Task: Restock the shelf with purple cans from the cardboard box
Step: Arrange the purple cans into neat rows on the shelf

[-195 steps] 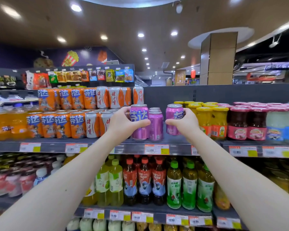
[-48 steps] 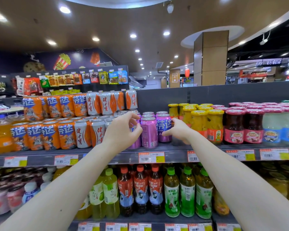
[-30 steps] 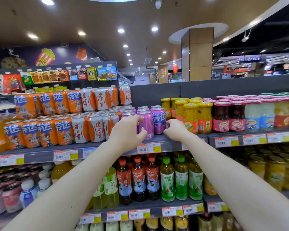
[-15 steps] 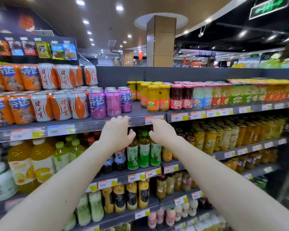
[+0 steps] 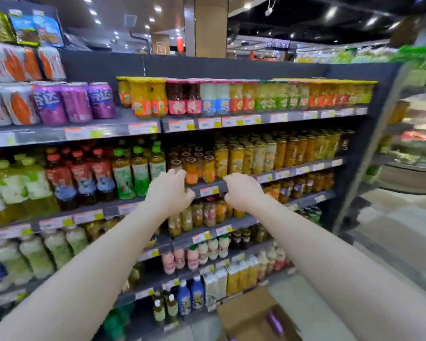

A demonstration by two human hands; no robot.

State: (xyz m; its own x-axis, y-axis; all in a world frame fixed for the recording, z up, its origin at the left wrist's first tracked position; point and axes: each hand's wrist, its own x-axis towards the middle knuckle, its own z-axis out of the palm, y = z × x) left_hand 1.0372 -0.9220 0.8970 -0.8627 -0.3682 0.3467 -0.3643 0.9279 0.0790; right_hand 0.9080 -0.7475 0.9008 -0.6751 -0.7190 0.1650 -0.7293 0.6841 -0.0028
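Three purple cans stand in a row at the front of the top shelf, upper left, beside white-and-orange cans. My left hand and my right hand hang in mid-air below that shelf, in front of the jar shelves; both hold nothing, with fingers loosely curled. A cardboard box sits open on the floor at the bottom, and a purple can lies inside it. The view is blurred by motion.
Bottled drinks fill the second shelf on the left, glass jars the right. Yellow and red jars stand right of the purple cans. The shelf unit ends at a dark upright; tiled floor lies beyond.
Both hands let go of the purple cans on the top shelf and dropped away empty. The view swung down and right, bringing the cardboard box into sight.
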